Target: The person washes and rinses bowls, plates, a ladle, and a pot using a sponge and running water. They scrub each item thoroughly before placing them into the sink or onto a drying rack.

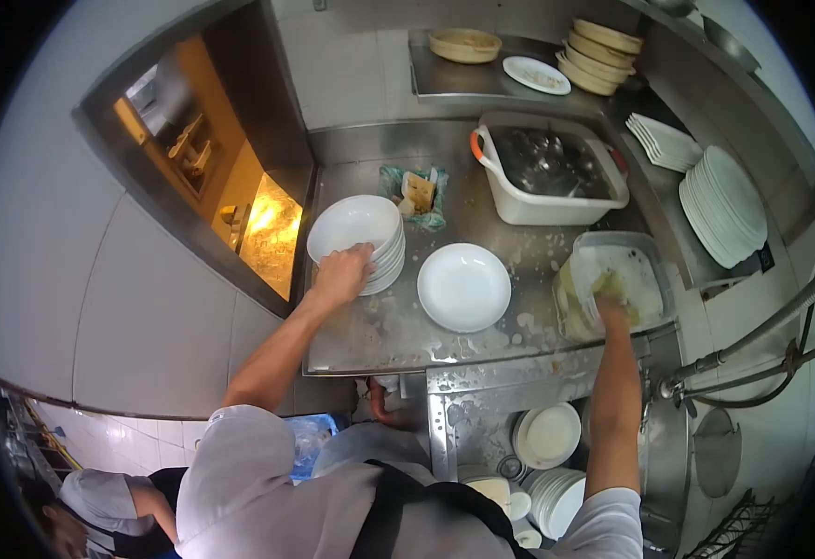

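Observation:
On the left of the steel counter, my left hand is closed on the near rim of the top white bowl of a stack. My right hand dips into a clear plastic tub of foamy water. Its fingers are partly hidden by suds and blur, around what looks like a yellow-green sponge. Between my hands, one white plate lies flat on the wet counter.
Behind stands a white basin of metal utensils. A cloth-lined container sits behind the bowls. Stacked plates and brown dishes occupy the shelves. A sink with dishes is below; a hose hangs right. Another person is lower left.

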### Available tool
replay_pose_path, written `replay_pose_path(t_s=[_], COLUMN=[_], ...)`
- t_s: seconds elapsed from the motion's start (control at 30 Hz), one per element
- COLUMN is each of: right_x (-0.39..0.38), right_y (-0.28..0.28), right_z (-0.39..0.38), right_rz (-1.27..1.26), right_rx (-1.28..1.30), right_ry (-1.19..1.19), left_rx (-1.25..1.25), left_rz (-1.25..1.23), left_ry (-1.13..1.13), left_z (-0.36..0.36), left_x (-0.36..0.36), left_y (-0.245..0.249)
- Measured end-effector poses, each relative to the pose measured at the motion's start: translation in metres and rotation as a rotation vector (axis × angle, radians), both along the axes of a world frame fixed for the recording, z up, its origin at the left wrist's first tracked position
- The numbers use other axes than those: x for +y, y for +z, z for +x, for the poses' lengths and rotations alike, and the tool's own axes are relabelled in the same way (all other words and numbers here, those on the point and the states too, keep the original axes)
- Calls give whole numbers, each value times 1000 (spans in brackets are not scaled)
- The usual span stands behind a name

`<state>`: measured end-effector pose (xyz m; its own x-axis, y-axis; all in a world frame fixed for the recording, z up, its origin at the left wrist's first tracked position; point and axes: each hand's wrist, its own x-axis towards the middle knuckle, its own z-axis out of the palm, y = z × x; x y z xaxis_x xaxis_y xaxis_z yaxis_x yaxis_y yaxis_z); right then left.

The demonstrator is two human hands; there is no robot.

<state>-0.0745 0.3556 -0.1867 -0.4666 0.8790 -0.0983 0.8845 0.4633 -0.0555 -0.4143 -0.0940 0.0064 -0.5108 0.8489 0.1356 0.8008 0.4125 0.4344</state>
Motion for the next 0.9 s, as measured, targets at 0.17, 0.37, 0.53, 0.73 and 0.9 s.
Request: replay_pose_path(t_s=[0.17, 0.37, 0.53, 0.73, 0.9], right_x=[-7, -103, -214, -385, -502], right_y=[41, 92, 35, -23, -35], right_z=[-3, 74, 180, 297, 349], right_rz=[-67, -933, -881, -774, -748], right_rx=[538, 1965, 2059, 1982, 1919], right_ry=[-23, -149, -643, -1182, -1549], left_rx=[153, 220, -683, -1085, -1427], left_rz=[17, 588, 303, -313, -125], left_ry=[93, -80, -625, -106, 323], left_z=[-25, 78, 284, 486, 536], left_x=[8, 64, 108, 148, 183], left_y=[-78, -77, -194, -552, -631])
